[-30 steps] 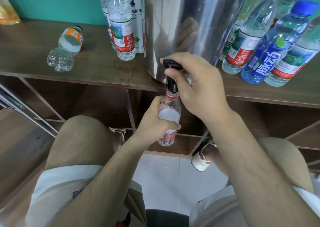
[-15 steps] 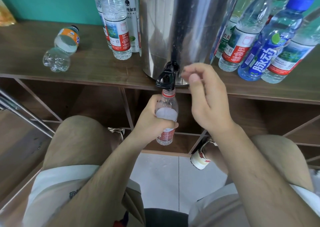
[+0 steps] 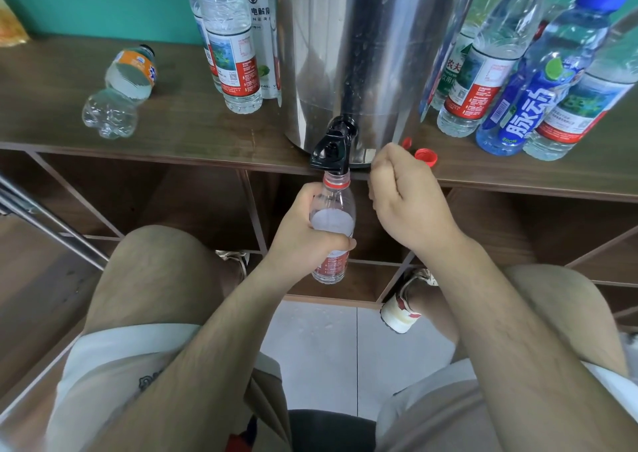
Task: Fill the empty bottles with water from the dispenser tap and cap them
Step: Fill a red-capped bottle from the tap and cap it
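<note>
— Where's the bottle?
— The bottle (image 3: 333, 217) is uncapped, its mouth just under the dispenser's (image 3: 373, 54) black tap (image 3: 331, 148). The left hand (image 3: 303, 234) grips its middle.
— And the right hand?
— The right hand (image 3: 404, 196) is beside the tap, fingers curled, nothing visible inside. A red cap (image 3: 426, 157) lies on the shelf (image 3: 193, 123) just beyond.

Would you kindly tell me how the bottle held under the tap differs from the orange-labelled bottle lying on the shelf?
The small clear red-labelled plastic bottle stands upright under the black tap, in the left hand's grip; the clear orange-labelled plastic bottle lies on its side on the brown wooden shelf, untouched. The first is uncapped; the second wears a dark cap. Both are clear plastic.
</note>
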Motion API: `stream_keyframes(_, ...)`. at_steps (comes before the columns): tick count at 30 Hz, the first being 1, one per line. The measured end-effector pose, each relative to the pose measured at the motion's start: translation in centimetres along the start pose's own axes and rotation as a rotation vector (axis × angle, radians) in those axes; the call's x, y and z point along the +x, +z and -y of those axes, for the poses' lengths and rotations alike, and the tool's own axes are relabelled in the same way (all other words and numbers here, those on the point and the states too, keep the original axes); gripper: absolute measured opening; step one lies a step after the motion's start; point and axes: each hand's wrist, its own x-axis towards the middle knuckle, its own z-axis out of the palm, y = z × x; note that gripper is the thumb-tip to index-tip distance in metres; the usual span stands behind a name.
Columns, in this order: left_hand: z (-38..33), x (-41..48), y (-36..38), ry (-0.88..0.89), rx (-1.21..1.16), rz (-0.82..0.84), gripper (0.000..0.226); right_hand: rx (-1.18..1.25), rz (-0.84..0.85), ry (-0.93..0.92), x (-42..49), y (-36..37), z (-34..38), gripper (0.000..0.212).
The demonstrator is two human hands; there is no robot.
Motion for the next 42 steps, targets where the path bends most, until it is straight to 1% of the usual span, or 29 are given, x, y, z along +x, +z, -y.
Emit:
stream_keyframes(1, 0.0, 0.0, 0.0, -0.001, -0.003, 0.001, 0.082, 0.016, 0.032, 0.029, 0.0, 0.0, -0.1, 0.019)
stream_keyframes(2, 0.0, 0.0, 0.0, -0.002, -0.01, 0.002, 0.083, 0.032, 0.067, 0.056, 0.0, 0.0, -0.2, 0.015)
stream_keyframes(3, 0.1, 0.0, 0.0, -0.002, -0.021, 0.004, 0.084, 0.041, 0.103, 0.073, -0.1, 0.1, -0.2, 0.017)
stream_keyframes(4, 0.1, 0.0, 0.0, 0.001, -0.036, 0.005, 0.086, 0.039, 0.141, 0.076, -0.2, 0.2, -0.2, 0.022)
stream_keyframes(6, 0.3, 0.0, 0.1, 0.013, -0.053, 0.002, 0.086, 0.021, 0.209, 0.06, -0.3, 0.5, -0.2, 0.039)
stream_keyframes(8, 0.5, 0.0, 0.1, 0.024, -0.063, -0.004, 0.078, -0.015, 0.254, 0.05, -0.4, 0.8, -0.2, 0.056)
stream_keyframes(9, 0.6, 0.0, 0.2, 0.031, -0.074, -0.005, 0.075, -0.037, 0.271, 0.051, -0.4, 0.9, -0.2, 0.06)
stream_keyframes(11, 0.9, 0.0, 0.3, 0.049, -0.088, -0.003, 0.071, -0.064, 0.305, 0.05, -0.5, 1.3, -0.3, 0.055)
stream_keyframes(14, 0.9, 0.0, 0.5, 0.074, -0.065, 0.006, 0.07, -0.078, 0.341, 0.058, -0.7, 2.0, -0.3, 0.037)
stream_keyframes(16, 0.9, 0.0, 0.6, 0.089, -0.055, 0.004, 0.07, -0.083, 0.351, 0.073, -0.6, 2.1, -0.2, 0.033)
stream_keyframes(20, 0.9, -0.1, 0.7, 0.108, -0.038, 0.001, 0.069, -0.073, 0.351, 0.117, -0.6, 2.2, 0.1, 0.033)
stream_keyframes(24, 1.1, -0.2, 0.6, 0.106, -0.047, 0.002, 0.072, -0.066, 0.268, 0.17, -0.7, 3.0, 0.5, 0.031)
stream_keyframes(27, 1.1, -0.3, 0.5, 0.118, -0.022, -0.007, 0.073, -0.061, 0.255, 0.187, -0.8, 3.3, 0.8, 0.032)
stream_keyframes(32, 1.2, -0.3, 0.6, 0.117, 0.006, -0.007, 0.07, -0.053, 0.28, 0.151, -0.9, 3.0, 0.3, 0.026)
stream_keyframes(42, 1.3, -0.2, 1.0, 0.069, 0.02, -0.027, 0.064, -0.038, 0.37, 0.162, -0.9, 2.9, -0.2, 0.032)
